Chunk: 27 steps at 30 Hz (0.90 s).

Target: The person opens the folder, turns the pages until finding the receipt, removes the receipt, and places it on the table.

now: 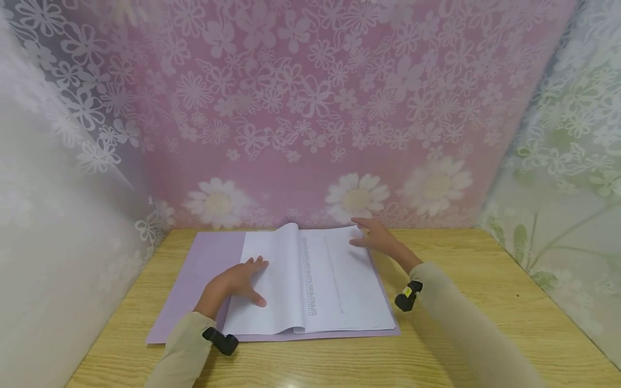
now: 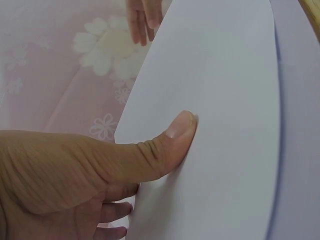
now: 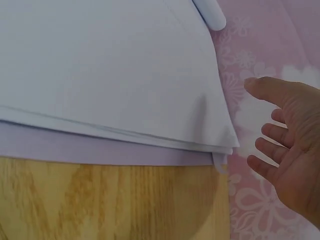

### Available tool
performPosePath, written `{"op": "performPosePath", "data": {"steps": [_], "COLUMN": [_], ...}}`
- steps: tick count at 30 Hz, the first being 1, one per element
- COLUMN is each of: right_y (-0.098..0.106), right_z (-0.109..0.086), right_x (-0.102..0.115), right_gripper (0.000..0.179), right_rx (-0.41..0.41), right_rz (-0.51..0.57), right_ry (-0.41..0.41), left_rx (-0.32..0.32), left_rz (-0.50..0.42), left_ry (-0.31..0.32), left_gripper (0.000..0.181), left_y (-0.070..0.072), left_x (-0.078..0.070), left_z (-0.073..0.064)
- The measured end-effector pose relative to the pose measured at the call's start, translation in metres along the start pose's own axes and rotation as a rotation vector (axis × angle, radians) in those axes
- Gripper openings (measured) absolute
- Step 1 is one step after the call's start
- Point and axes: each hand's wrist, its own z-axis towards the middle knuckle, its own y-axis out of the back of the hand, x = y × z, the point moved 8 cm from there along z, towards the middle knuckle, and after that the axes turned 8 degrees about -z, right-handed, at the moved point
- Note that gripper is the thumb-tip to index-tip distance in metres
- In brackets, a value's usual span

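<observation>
A lilac folder [image 1: 208, 253] lies open on the table, holding white sheets. The left sheet [image 1: 281, 280] bulges up along the middle, beside a right sheet [image 1: 361, 291] that carries columns of small print. My left hand [image 1: 236, 279] rests on the left sheet with fingers spread. Its thumb [image 2: 155, 155] lies against the paper in the left wrist view. At the far right corner of the right sheet is my right hand [image 1: 378, 237], fingers loosely extended and holding nothing. The right wrist view has this hand [image 3: 295, 145] apart from the sheet's corner.
Beneath the folder is a wood-grain table [image 1: 485, 291]. A pink flowered cloth [image 1: 310, 134] hangs right behind its back edge. Pale flowered cloths also hang along the left [image 1: 73, 215] and right [image 1: 567, 215] sides. Each wrist wears a small black camera [image 1: 408, 296].
</observation>
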Motion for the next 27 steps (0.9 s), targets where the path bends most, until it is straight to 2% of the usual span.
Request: {"op": "performPosePath", "data": {"steps": [7, 15, 22, 27], "right_y": [-0.013, -0.016, -0.022, -0.022], "right_z": [0.004, 0.005, 0.007, 0.007], "right_x": [-0.023, -0.026, -0.034, -0.03], "right_gripper": [0.081, 0.09, 0.086, 0.084], "right_rx": [-0.009, -0.039, 0.022, 0.02], "right_rz": [0.001, -0.012, 0.006, -0.013], "right_ry": [-0.051, 0.0, -0.088, -0.079], "left_rx": [0.003, 0.005, 0.001, 0.009], "left_rz": [0.011, 0.017, 0.012, 0.005], "left_ry": [0.001, 0.0, 0.009, 0.007], "left_gripper": [0.11, 0.111, 0.111, 0.111], "left_y": [0.0, -0.001, -0.001, 0.0], "left_x": [0.0, 0.0, 0.002, 0.0], "left_z": [0.0, 0.001, 0.001, -0.001]}}
